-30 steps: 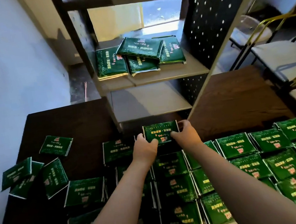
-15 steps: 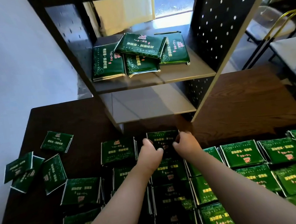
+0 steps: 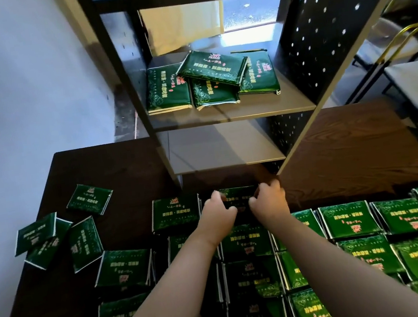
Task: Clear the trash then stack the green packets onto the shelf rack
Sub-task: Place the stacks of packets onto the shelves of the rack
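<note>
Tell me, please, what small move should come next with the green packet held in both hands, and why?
Probably lift the flat glossy green packet up and forward onto the grey metal shelf board. The left hand and right hand grip its sides, and other green packets lie there with bare board in front.

Dim feed on my end. Light comes through the blown-out bright opening (image 3: 247, 15) behind the shelf rack (image 3: 262, 108). Left of the desk (image 3: 97, 167) sits in deep shadow; green packets (image 3: 349, 219) at right catch more light. Rack posts bow from wide-angle distortion. Soft overall, forearms (image 3: 167, 296) blurry at bottom.
</note>
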`<state>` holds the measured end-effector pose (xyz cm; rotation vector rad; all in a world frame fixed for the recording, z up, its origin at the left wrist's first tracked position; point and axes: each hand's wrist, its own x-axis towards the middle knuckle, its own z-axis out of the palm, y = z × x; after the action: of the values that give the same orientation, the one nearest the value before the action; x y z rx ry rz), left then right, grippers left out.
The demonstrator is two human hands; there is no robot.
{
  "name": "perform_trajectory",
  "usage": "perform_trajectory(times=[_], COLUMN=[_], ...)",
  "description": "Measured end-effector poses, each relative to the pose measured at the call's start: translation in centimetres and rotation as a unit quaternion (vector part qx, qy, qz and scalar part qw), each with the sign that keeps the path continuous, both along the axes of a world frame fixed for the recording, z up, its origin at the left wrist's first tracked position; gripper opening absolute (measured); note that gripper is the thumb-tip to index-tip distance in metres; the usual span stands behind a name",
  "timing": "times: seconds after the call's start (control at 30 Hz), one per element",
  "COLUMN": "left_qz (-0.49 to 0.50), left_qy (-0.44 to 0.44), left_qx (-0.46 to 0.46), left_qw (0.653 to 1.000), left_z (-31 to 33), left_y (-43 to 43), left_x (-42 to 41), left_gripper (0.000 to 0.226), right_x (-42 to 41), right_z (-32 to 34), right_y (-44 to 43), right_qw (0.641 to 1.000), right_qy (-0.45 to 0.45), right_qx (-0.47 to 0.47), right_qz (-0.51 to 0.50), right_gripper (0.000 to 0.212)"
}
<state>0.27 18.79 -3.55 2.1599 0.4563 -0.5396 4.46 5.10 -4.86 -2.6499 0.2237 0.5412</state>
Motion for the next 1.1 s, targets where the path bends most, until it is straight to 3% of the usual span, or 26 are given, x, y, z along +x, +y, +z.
perform_trajectory(times=[0.17,0.4,0.7,0.8,0.93,1.1], left_qz=[-0.003,0.052,0.121,0.154,0.188,0.159], left_qy=[-0.081,-0.150,-0.124,-0.116,-0.112,-0.055], left_qx=[-0.013,-0.047,-0.073,-0.057,0.032,0.197], left_qw=[0.997,0.986,0.982,0.980,0.975,0.966], left_z=[2.2,4.5,5.2,3.7,1.1,-2.8], left_y=[1.9,9.1,24.7,29.9,35.8,43.5], left_x=[-0.8,-2.8,-6.9,-8.2,-9.9,-9.8], left_gripper=[0.039,0.028,0.025,0.027,0.047,0.062], right_x=[-1.3,-3.1,-6.9,-7.7,-8.6,-9.3], right_z=[1.4,4.2,5.3,3.9,1.6,-1.2], right_y=[3.3,12.4,27.8,32.7,36.6,39.9], right_qw=[0.988,0.975,0.976,0.984,0.987,0.983], right_qy=[-0.153,-0.184,-0.105,-0.027,0.056,0.095], right_qx=[0.001,0.125,0.186,0.170,0.129,0.119], right_qz=[-0.014,0.020,0.038,0.041,0.084,0.104], right_gripper=[0.020,0.008,0.005,0.006,0.035,0.044])
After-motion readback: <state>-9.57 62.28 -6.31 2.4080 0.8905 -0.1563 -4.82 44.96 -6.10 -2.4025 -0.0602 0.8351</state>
